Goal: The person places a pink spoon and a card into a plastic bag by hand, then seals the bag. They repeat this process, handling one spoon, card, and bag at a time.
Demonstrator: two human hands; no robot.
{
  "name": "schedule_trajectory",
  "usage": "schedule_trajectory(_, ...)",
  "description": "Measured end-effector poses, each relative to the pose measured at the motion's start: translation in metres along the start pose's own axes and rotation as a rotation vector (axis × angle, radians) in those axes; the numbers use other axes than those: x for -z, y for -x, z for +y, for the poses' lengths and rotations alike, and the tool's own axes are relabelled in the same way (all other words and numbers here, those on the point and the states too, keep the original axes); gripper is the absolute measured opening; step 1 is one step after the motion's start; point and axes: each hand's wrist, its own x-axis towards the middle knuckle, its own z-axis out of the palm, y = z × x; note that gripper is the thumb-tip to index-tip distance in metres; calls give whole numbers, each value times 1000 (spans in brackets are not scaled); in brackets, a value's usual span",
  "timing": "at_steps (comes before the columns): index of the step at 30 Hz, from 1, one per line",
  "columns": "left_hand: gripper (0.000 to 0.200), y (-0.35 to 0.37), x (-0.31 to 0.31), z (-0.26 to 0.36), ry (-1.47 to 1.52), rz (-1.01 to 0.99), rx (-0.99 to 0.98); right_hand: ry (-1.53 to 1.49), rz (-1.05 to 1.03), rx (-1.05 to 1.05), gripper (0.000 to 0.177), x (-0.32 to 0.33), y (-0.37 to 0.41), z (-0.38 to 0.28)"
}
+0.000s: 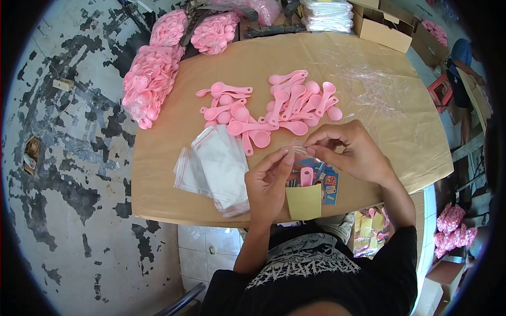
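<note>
My left hand (270, 181) and my right hand (345, 150) meet over the near part of the table, thumbs and fingertips pinching the top edge of a small clear plastic bag (299, 150). Just below the fingers, a pink measuring spoon's handle (306, 177) shows above a yellow card (304, 203); whether these are inside the bag I cannot tell. Blue printed cards (330, 185) lie under and beside them. To the left of my left hand rests a stack of clear zip bags (221, 174). Loose pink measuring spoons (287, 102) are heaped beyond my hands.
Brown paper covers the table (158, 179). Filled bags of pink spoons (153, 79) stand at its far left. Thin clear plastic strips (377, 87) lie right. Cardboard box (382, 26) and stacked plastic packs (328, 16) sit behind. Another person (463, 68) is at far right.
</note>
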Motion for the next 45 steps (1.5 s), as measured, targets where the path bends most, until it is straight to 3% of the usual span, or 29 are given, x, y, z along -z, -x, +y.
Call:
schedule_trajectory(2, 27, 0, -3, 1, 99, 19, -28, 11, 4, -1, 11, 0, 0, -1)
schedule_trajectory(7, 26, -2, -7, -3, -36, 159, -99, 126, 104, 71, 15, -5, -4, -3)
schedule_trajectory(10, 28, 0, -2, -9, -217, 188, -156, 595, 376, 518, 19, -7, -11, -4)
schedule_trajectory(13, 30, 3, -2, -3, -345, 150, -161, 685, 246, 575, 20, -17, -14, -7)
schedule_trajectory(17, 31, 6, -6, 7, -329, 93, -127, 745, 241, 590, 20, -19, -22, -1)
schedule_trajectory(26, 36, 8, -3, 18, -827, 8, -229, 834, 133, 691, 25, -18, -29, 6)
schedule_trajectory(29, 38, 9, -2, 16, -883, -53, -233, 728, 69, 637, 21, -16, -33, 5)
schedule_trajectory(32, 35, 9, -1, 20, -796, -113, -165, 530, 177, 505, 21, -12, -34, 12)
schedule_trajectory(35, 34, 13, -6, 12, -147, -1, -44, 51, 223, 197, 11, 22, -27, -5)
schedule_trajectory(36, 34, 13, -3, 12, -127, 1, -36, -95, 233, 145, 7, 38, -19, -6)
schedule_trajectory(38, 38, 13, 4, 12, -78, 4, -16, -106, -135, 360, 4, 83, -4, 11)
schedule_trajectory(41, 36, 6, 7, 12, -147, 52, -65, 63, -141, -235, 9, 116, 14, 59)
schedule_trajectory(44, 35, 1, 9, 10, -229, 79, -136, 1038, 564, 195, 22, 117, 23, 107)
schedule_trajectory(45, 35, -1, 7, 11, -226, 96, -134, 875, 627, 156, 24, 114, 21, 96)
